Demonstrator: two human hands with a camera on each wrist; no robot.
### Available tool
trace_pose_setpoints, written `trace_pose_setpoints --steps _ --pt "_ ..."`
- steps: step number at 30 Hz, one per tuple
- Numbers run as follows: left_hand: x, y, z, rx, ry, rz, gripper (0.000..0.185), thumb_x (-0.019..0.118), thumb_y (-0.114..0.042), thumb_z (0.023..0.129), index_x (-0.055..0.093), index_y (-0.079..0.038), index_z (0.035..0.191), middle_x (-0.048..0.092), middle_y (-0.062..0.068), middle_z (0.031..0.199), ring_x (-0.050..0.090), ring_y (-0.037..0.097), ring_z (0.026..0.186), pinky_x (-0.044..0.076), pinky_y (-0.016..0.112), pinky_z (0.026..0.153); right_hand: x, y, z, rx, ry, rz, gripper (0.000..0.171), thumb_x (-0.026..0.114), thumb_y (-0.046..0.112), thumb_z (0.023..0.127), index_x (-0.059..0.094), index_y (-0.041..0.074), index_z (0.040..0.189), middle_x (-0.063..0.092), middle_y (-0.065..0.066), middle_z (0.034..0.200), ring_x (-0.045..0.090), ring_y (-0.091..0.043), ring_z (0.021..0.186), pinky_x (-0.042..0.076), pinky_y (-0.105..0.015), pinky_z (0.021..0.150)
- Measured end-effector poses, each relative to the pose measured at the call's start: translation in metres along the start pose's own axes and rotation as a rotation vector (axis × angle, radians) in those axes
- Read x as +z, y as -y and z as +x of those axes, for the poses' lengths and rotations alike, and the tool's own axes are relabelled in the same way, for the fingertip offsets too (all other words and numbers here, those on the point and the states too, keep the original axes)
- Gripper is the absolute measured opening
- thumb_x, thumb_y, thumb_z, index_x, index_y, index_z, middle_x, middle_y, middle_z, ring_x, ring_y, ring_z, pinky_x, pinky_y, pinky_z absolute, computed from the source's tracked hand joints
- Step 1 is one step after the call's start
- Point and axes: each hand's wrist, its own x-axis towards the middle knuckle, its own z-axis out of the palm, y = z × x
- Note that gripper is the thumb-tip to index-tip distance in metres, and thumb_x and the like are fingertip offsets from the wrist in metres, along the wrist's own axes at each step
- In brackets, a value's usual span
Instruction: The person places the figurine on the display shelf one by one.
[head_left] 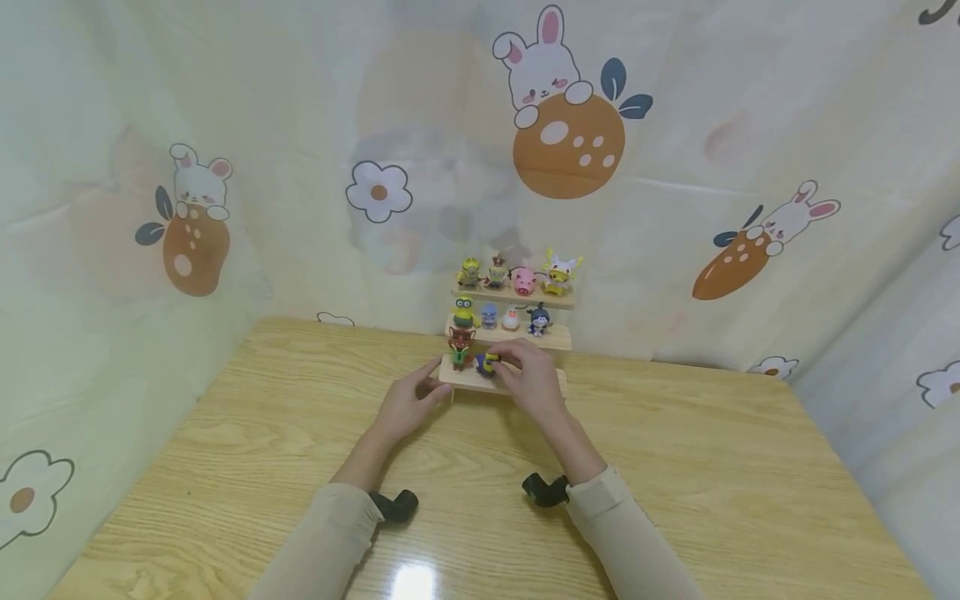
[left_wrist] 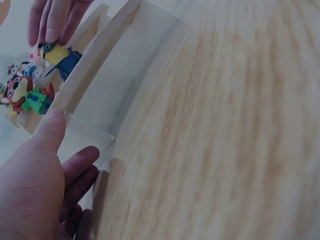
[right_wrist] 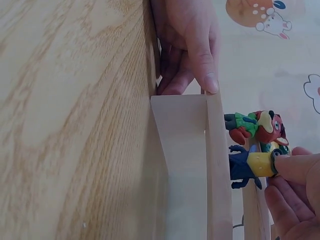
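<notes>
My right hand (head_left: 528, 379) pinches the head of a small yellow-and-blue minion figurine (right_wrist: 245, 166) between thumb and fingers. The figurine stands upright with its feet at the lowest tier of a wooden stepped display shelf (head_left: 468, 381). Beside it, to the left, is a red fox figurine (head_left: 460, 356) in a green shirt. My left hand (head_left: 405, 406) holds the left end of that lowest tier, its thumb (right_wrist: 210, 82) on the front corner and the other fingers bent around the side, near the clear support panel (right_wrist: 182, 120).
Several figurines line the upper two tiers, among them a pink pig (head_left: 524, 282) and a white-and-yellow figure (head_left: 558, 273). The shelf stands at the back of a wood-grain table (head_left: 675, 475), before a curtain printed with rabbits (head_left: 300, 250). Dark wrist mounts (head_left: 396, 507) sit on both arms.
</notes>
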Motion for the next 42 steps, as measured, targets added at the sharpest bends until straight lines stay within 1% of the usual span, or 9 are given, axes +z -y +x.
trace_pose_setpoints --steps 5,13,19,24,28,33,37,40,42 --pt "0.0 0.001 0.0 -0.005 0.002 0.002 0.061 0.062 -0.042 0.09 0.042 -0.022 0.144 0.071 0.003 0.104 0.06 0.025 0.113 0.037 0.046 0.108 0.0 0.0 0.0 0.003 0.006 0.003 0.02 0.071 0.001 0.083 0.07 0.005 0.102 0.069 -0.009 0.105 0.068 -0.022 0.099 0.053 -0.028 0.089" --pt "0.002 0.003 0.001 -0.008 -0.002 -0.004 0.06 0.062 -0.041 0.09 0.043 -0.022 0.144 0.071 0.001 0.103 0.061 0.023 0.11 0.039 0.045 0.106 -0.001 -0.001 0.0 -0.018 0.015 0.018 0.02 0.071 0.001 0.083 0.07 0.006 0.102 0.069 -0.009 0.106 0.068 -0.022 0.099 0.053 -0.029 0.091" --pt "0.003 0.002 0.001 -0.007 0.004 -0.002 0.06 0.062 -0.041 0.09 0.043 -0.022 0.144 0.071 0.001 0.103 0.061 0.023 0.11 0.039 0.045 0.106 -0.001 -0.002 -0.002 -0.017 0.008 0.008 0.02 0.071 0.003 0.083 0.07 0.007 0.103 0.069 -0.008 0.107 0.067 -0.022 0.099 0.053 -0.029 0.091" --pt "0.006 0.001 0.002 -0.003 0.005 -0.005 0.06 0.062 -0.041 0.09 0.043 -0.022 0.144 0.072 0.002 0.103 0.061 0.024 0.11 0.038 0.045 0.107 -0.005 -0.004 -0.004 -0.014 0.006 0.017 0.023 0.071 0.004 0.083 0.07 0.006 0.106 0.068 -0.009 0.111 0.067 -0.023 0.101 0.052 -0.031 0.092" --pt "0.008 0.001 0.003 0.011 0.005 -0.01 0.061 0.062 -0.042 0.09 0.043 -0.021 0.144 0.071 0.003 0.104 0.061 0.024 0.11 0.039 0.046 0.107 -0.011 -0.007 -0.004 -0.008 -0.007 0.034 0.023 0.067 0.004 0.086 0.069 0.007 0.109 0.067 -0.009 0.113 0.066 -0.023 0.102 0.052 -0.032 0.092" --pt "0.01 0.002 0.009 0.029 -0.002 -0.01 0.058 0.054 -0.048 0.094 0.043 -0.02 0.143 0.07 0.008 0.107 0.061 0.027 0.11 0.042 0.047 0.103 -0.02 -0.01 -0.005 0.0 -0.066 0.049 0.021 0.063 0.004 0.088 0.069 0.008 0.108 0.067 -0.008 0.113 0.065 -0.021 0.1 0.053 -0.032 0.09" --pt "0.01 0.006 0.008 0.015 -0.01 -0.034 0.056 0.047 -0.049 0.096 0.043 -0.019 0.144 0.069 0.01 0.112 0.061 0.028 0.111 0.043 0.048 0.101 -0.025 -0.013 -0.009 -0.014 -0.081 0.057 0.021 0.061 0.003 0.089 0.068 0.004 0.109 0.067 -0.012 0.112 0.066 -0.024 0.097 0.053 -0.035 0.09" --pt "0.007 0.01 0.006 0.006 -0.038 -0.059 0.054 0.045 -0.049 0.098 0.044 -0.018 0.143 0.069 0.01 0.111 0.062 0.028 0.109 0.044 0.048 0.1 -0.029 -0.016 -0.011 -0.001 -0.076 0.046 0.022 0.06 0.003 0.09 0.068 0.003 0.11 0.067 -0.013 0.112 0.065 -0.025 0.099 0.053 -0.035 0.091" --pt "0.005 0.012 0.006 0.01 -0.072 -0.073 0.052 0.043 -0.048 0.098 0.046 -0.018 0.142 0.069 0.01 0.111 0.062 0.028 0.108 0.046 0.048 0.099 -0.033 -0.019 -0.012 0.009 -0.074 0.031 0.023 0.059 0.003 0.091 0.067 0.003 0.113 0.067 -0.013 0.114 0.065 -0.025 0.101 0.052 -0.034 0.092"
